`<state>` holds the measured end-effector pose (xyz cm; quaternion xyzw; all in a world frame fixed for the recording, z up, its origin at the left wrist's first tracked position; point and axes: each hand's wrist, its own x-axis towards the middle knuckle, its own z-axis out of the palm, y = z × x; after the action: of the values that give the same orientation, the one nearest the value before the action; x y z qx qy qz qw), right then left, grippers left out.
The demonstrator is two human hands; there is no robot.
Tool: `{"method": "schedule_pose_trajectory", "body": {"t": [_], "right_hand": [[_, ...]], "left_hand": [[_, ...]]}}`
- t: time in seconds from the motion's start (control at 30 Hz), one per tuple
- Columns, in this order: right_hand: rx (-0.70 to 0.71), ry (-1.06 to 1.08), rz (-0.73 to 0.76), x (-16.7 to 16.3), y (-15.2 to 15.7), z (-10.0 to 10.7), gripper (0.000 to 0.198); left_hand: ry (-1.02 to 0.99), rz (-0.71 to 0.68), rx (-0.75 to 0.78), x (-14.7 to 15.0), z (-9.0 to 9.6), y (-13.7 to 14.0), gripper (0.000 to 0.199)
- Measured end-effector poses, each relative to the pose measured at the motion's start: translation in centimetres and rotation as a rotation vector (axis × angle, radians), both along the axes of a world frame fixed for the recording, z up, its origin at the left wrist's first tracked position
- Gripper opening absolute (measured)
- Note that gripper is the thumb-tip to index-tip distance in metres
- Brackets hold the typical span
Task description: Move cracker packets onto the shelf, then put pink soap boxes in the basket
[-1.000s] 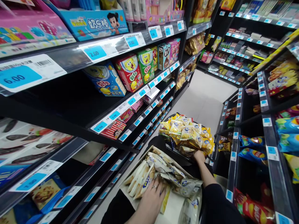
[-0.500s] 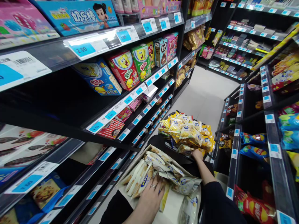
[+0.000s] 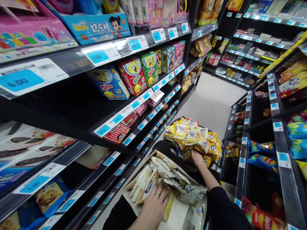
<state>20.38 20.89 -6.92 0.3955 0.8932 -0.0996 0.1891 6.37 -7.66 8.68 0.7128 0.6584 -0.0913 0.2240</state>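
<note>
My left hand [image 3: 155, 199], a ring on one finger, rests with fingers stretched out against a row of white snack packets [image 3: 147, 185] standing in an open cardboard box [image 3: 179, 220]. More pale packets [image 3: 189, 190] lean and lie along the box's right side. Ahead of the box, a dark basket [image 3: 220, 158] holds a heap of yellow snack packets [image 3: 192, 134]. My right hand [image 3: 197, 158] reaches into the near side of this heap. Its fingertips are hidden among the packets, so I cannot see whether it grips one.
Shelves on the left carry colourful snack boxes [image 3: 133, 75] and price tags [image 3: 26, 76]. On the right, shelves hold blue bags [image 3: 262, 159] and red bags [image 3: 263, 217]. The pale aisle floor [image 3: 211, 95] runs beyond the basket to a far shelf unit [image 3: 249, 48].
My right hand has shifted slightly left and deeper into the yellow packets. My left hand stays in the box. The view has turned a little, so the left shelves appear further right.
</note>
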Motion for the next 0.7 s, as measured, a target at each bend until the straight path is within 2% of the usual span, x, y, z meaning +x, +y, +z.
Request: {"method": "schedule_pose_trajectory", "body": {"t": [0.23,0.4,0.47,0.57,0.63,0.7], "right_hand": [[0.039,-0.019,-0.099,-0.1,-0.6,-0.1,0.035],[0.002,0.026,-0.24,0.1,-0.1,2.0,0.035],[-0.052,0.08,-0.299,1.3,0.8,4.1,0.032],[-0.14,0.228,-0.372,5.3,1.3,9.0,0.029],[-0.128,0.342,-0.427,8.6,-0.1,12.8,0.036],[-0.108,0.43,-0.454,11.2,-3.1,16.1,0.039]], "left_hand": [[0.027,-0.012,0.045,-0.2,0.4,-0.1,0.043],[0.02,-0.023,0.019,-0.2,0.6,0.1,0.042],[0.011,-0.013,0.006,-0.2,0.9,0.4,0.042],[-0.014,-0.011,-0.013,-0.1,1.7,0.9,0.041],[-0.08,-0.049,-0.011,0.1,2.4,1.2,0.041],[-0.182,-0.089,-0.007,0.6,3.2,1.4,0.043]]}}
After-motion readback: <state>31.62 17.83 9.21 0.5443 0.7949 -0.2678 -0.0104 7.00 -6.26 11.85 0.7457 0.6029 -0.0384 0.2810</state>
